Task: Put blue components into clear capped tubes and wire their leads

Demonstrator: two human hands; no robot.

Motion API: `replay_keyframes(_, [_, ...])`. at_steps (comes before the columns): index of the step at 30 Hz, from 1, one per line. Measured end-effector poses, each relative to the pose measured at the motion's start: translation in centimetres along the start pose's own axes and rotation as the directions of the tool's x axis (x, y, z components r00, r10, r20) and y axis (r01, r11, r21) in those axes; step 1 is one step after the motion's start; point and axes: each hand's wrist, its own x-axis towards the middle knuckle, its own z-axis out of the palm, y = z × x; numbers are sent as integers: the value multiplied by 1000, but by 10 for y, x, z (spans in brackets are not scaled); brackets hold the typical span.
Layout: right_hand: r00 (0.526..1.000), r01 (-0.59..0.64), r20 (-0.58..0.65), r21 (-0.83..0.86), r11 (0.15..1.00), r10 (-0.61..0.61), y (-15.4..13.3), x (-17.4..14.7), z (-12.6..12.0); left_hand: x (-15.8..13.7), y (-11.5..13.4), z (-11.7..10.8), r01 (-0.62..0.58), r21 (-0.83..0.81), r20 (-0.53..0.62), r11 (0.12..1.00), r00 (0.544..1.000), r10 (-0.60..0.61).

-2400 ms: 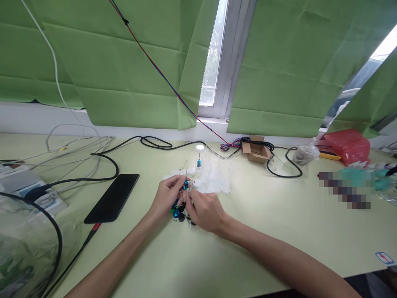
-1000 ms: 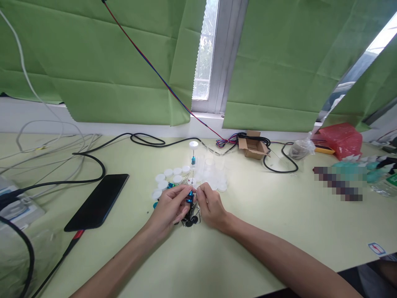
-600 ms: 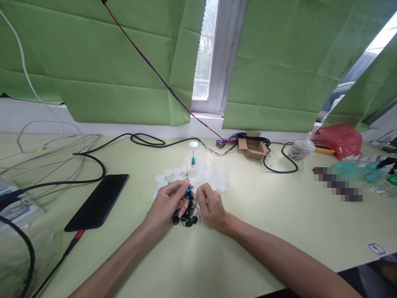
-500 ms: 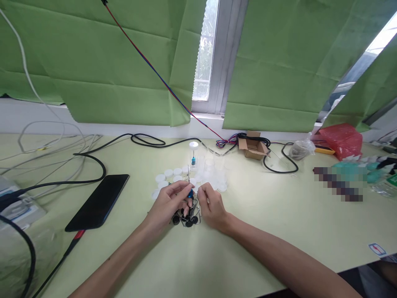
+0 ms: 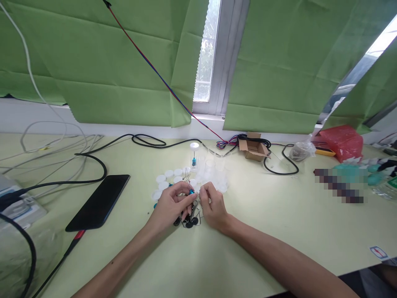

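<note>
My left hand (image 5: 171,203) pinches a small blue piece with a thin metal shaft (image 5: 191,191), the shaft pointing up and away. Close on its right, my right hand (image 5: 214,207) is closed, thumb against curled fingers; whatever is in them is hidden. Below and between the hands lies a pile of black round-headed pieces with bent metal wires (image 5: 190,224), partly covered by my left fingers. Several white round caps (image 5: 161,179) lie just beyond the hands. Behind them a clear capped tube (image 5: 194,157) stands upright with a similar blue piece inside. More clear tubes (image 5: 209,166) stand beside it.
A black phone (image 5: 98,203) with a cable lies at the left, near a white power strip (image 5: 26,209). Black cable (image 5: 149,142) runs along the back. An open cardboard box (image 5: 254,152), a red plastic bag (image 5: 341,142) and a clear bag (image 5: 301,150) are at the back right.
My left hand has tilted slightly, with the blue piece now a little higher and farther right between its fingertips. My right hand stays nearly in place. The view has shifted slightly.
</note>
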Motion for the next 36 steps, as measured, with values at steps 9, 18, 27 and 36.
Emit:
replay_keyframes(9, [1000, -26, 8, -8, 1000, 26, -1, 0, 0, -2, 1, 0, 34, -4, 6, 999, 999, -34])
replay_keyframes(18, [999, -35, 15, -5, 999, 35, 0, 0, -1, -2, -2, 1, 26, -19, -10, 1000, 1000, -26])
replay_keyframes(27, [999, -47, 18, -7, 999, 47, -1, 0, 0, -3, 1, 2, 34, -59, -20, 998, 999, -35])
replay_keyframes(36, [996, -82, 40, 13, 997, 81, -1, 0, -1, -2, -2, 3, 84, -153, -15, 985, 996, -88])
